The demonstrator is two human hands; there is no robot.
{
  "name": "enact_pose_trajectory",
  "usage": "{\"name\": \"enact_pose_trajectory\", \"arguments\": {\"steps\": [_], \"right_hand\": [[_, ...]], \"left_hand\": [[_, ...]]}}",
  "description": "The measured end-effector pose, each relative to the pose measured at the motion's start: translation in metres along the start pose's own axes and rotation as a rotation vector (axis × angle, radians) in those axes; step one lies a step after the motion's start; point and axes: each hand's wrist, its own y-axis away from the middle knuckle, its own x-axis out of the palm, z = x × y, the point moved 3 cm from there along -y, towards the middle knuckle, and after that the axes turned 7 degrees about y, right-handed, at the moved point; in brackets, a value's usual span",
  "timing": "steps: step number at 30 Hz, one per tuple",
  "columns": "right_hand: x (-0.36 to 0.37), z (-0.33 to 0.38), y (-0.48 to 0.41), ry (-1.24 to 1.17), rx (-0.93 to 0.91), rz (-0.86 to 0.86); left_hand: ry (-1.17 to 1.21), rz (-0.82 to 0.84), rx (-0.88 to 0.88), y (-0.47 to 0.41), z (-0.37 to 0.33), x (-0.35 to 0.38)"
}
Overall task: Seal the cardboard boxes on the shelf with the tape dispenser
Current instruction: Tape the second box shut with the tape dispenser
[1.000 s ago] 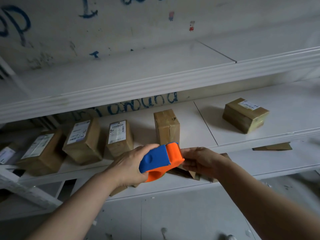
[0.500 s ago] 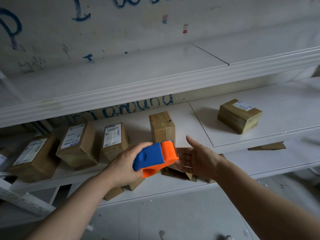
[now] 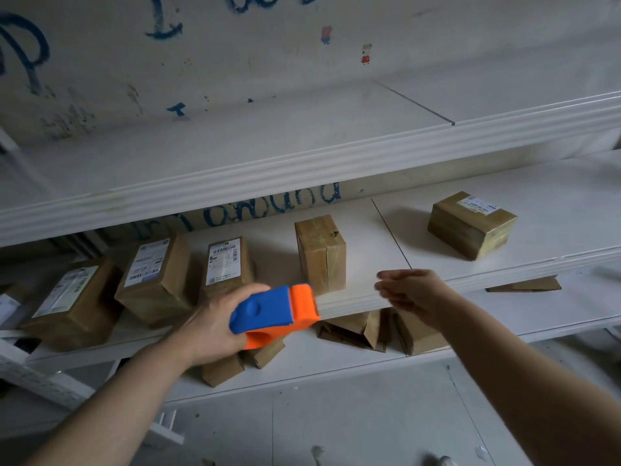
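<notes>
The white shelf (image 3: 554, 203) is loaded with brown cardboard boxes (image 3: 158, 280). Some are leaned together at the left. One upright box (image 3: 321, 253) is stood near the front edge, and a flat box (image 3: 472, 225) is laid well apart at the right. More boxes are seen on the lower shelf (image 3: 336, 361).

The upright box is tall and thin, so it could be knocked over or pushed back if it is bumped. The tape could be stuck on crooked if the box is not held firmly.

The blue and orange tape dispenser (image 3: 274, 314) is held just in front of the shelf edge and is gripped by the left hand (image 3: 211, 327). Nothing is held in the right hand (image 3: 413, 290). It is kept loosely open by the shelf edge and looks blurred.
</notes>
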Motion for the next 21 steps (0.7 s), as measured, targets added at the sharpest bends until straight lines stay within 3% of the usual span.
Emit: {"name": "enact_pose_trajectory", "arguments": {"steps": [3,11,21], "right_hand": [[-0.014,0.005,-0.002,0.044,0.007,0.009],[-0.007,0.039,-0.031,0.154,-0.125,-0.108],[-0.003,0.078,-0.096,0.154,-0.123,-0.007]], "left_hand": [[0.027,-0.068,-0.061,0.004,0.027,-0.016],[0.07,-0.224,-0.028,-0.027,0.024,-0.04],[0.13,-0.263,-0.085,-0.075,0.029,-0.057]]}}
